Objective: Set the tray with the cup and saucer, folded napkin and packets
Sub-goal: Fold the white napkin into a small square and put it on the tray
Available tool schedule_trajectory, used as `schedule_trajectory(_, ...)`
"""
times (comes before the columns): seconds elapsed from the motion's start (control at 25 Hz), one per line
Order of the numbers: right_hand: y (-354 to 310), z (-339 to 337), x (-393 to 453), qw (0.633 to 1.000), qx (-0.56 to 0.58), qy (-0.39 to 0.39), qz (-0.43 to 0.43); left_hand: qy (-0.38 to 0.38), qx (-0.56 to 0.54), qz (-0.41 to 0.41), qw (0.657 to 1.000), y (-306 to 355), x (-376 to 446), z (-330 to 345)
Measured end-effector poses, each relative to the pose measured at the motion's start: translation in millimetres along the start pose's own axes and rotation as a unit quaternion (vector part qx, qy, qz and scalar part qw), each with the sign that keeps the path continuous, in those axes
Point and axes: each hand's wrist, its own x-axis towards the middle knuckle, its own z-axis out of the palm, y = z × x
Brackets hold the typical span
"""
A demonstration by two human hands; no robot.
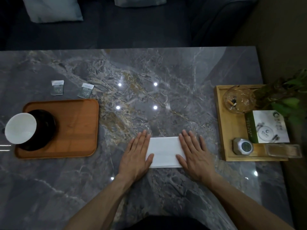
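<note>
A white folded napkin lies flat on the grey marble table in front of me. My left hand presses flat on its left end and my right hand on its right end, fingers spread. At the left sits an orange-brown tray. On its left part stands a white cup on a dark saucer. Two small grey-and-white packets lie on the table just beyond the tray.
A yellow wooden tray at the right holds a glass ashtray, a white-and-green card, a small round clock and a clear box. A leafy plant overhangs it. Cushions and a dark sofa lie beyond the table's far edge.
</note>
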Motion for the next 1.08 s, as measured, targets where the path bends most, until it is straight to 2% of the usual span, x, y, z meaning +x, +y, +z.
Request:
schedule_trajectory(0.28, -0.4, -8.4, -2.4, 0.999, -0.007, -0.028, 0.013, -0.035, 0.028, -0.011, 0.999, -1.2, -2.5, -3.5)
schedule_trajectory(0.56, -29.6, -13.0, -6.3, 0.999, -0.008, -0.045, -0.018, -0.022, -0.009, 0.051, 0.998, 36.8, -5.3, -10.3)
schedule_trajectory(0.84, -6.9, -6.0, -12.1, 0.999, -0.012, -0.048, 0.013, -0.037, -0.021, 0.036, 0.998, 33.6, -10.3, 3.8)
schedule_trajectory(1.08, -0.1, -12.9, -16.5, 0.997, -0.006, -0.071, 0.04, -0.061, -0.006, -0.025, 0.998, 3.8, -20.8, -1.4)
